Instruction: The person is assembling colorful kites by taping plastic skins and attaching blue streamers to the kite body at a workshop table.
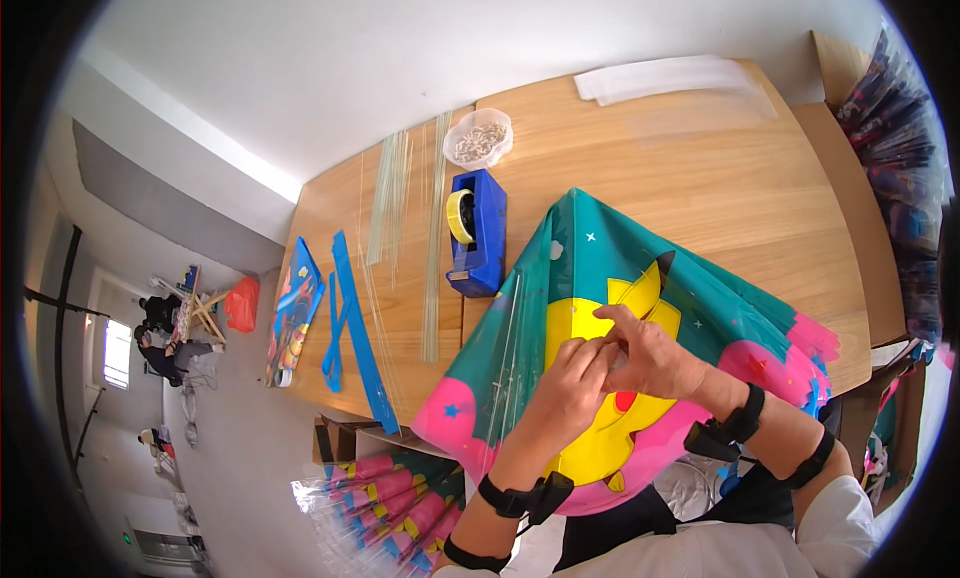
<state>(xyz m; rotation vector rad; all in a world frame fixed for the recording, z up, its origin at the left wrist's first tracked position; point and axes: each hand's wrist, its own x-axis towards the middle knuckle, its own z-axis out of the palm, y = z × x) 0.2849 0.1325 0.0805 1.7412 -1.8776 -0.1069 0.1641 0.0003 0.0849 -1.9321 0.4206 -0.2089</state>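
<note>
A green and pink plastic kite (575,253) with a yellow cartoon figure is spread over the table's front edge and my lap. Above its middle, my left hand (572,388) and my right hand (655,358) meet, fingers bent and pressed together. Whatever lies between the fingertips is hidden or too small to name. The right index finger is raised and curved over the left hand. Thin clear rods (512,348) run along the kite's left side, near my left wrist.
On the wooden table (700,178) are a blue tape dispenser (486,233), a clear bowl (480,138) of small pieces, thin rods (392,198), blue strips (355,318), a folded printed sheet (295,313) and white sheets (660,78). Packed kites (400,498) lie below left; a cardboard box (850,218) stands right.
</note>
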